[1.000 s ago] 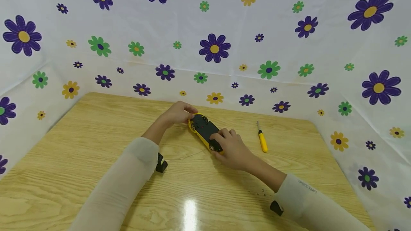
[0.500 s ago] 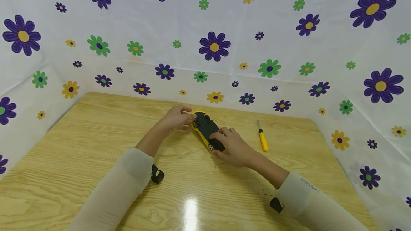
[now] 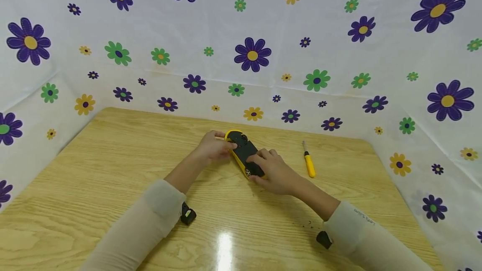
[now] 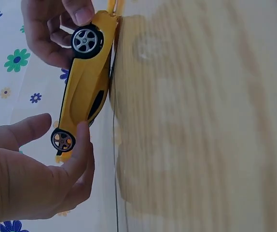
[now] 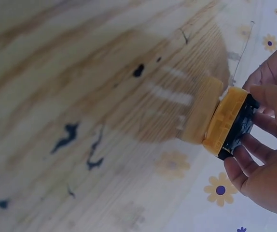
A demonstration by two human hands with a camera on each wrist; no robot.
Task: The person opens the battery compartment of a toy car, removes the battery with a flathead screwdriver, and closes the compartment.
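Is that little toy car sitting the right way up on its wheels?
No, the toy car is upside down: the head view shows its black underside facing up.

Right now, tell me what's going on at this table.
Someone's right hand grips the near end of a yellow toy car, which is upside down on the wooden table. Their left hand is at the far end, touching its side. A yellow-handled screwdriver lies off to the right, with no hand on it.
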